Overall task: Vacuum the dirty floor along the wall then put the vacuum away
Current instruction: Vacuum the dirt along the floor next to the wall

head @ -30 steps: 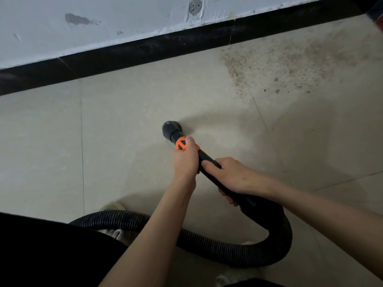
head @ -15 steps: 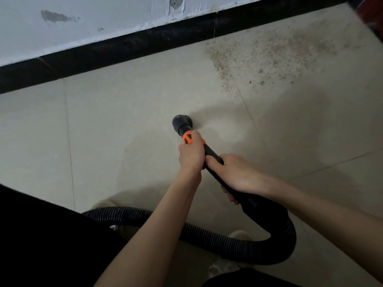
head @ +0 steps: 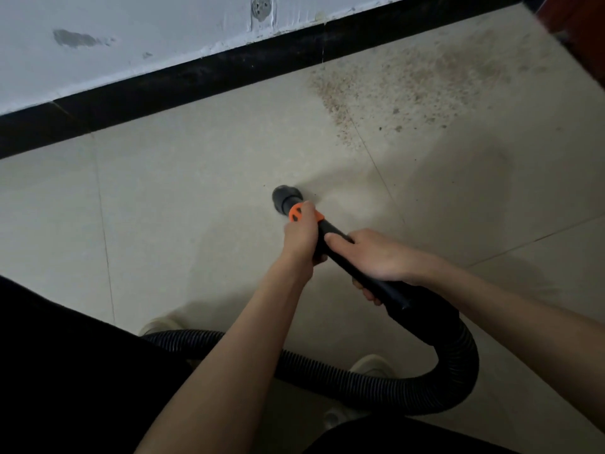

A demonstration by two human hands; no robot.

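There is 1 vacuum wand (head: 340,253), black, with 1 dark round nozzle (head: 284,198) at its tip and 1 orange collar (head: 296,215) just behind that. 1 ribbed black hose (head: 327,376) loops from the wand's back end. 2 hands hold the wand: 1 left hand (head: 302,239) near the collar and 1 right hand (head: 376,257) further back, on 2 bare forearms. 2 light shoes show: 1 (head: 160,324) at the hose's left end, 1 (head: 371,363) beside its middle. The floor (head: 196,191) carries 1 patch of brownish dirt (head: 409,83) by the wall. Along the wall (head: 131,44) runs 1 black baseboard (head: 196,80); the wall bears 1 round socket (head: 261,8) and 1 grey scuff (head: 73,38).
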